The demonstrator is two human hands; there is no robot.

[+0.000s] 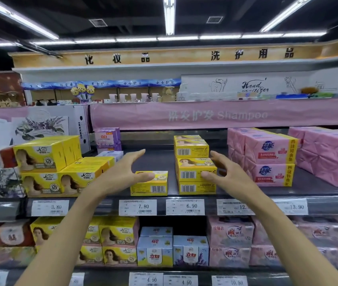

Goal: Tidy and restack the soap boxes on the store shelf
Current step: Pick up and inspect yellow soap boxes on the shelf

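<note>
Shelf log, all places taken from the lone yellow soap box [149, 183].

1. The lone yellow soap box lies flat at the front of the shelf [157, 159], barcode outward.
2. The stack of yellow boxes [195, 166] is just right of it and apart. Its layers sit slightly out of line, so I judge it needs squaring.
3. My left hand [126, 172] is released, fingers straight, thumb across the box's left end. I cannot tell if it touches.
4. My right hand [223, 172] is spread at the stack's right side, grasping nothing. I read the 2 inward palms as a bracket for gathering both.
5. Pink soap packs [271, 159] are further right, and face-out yellow boxes [42, 159] are to the left.
</note>
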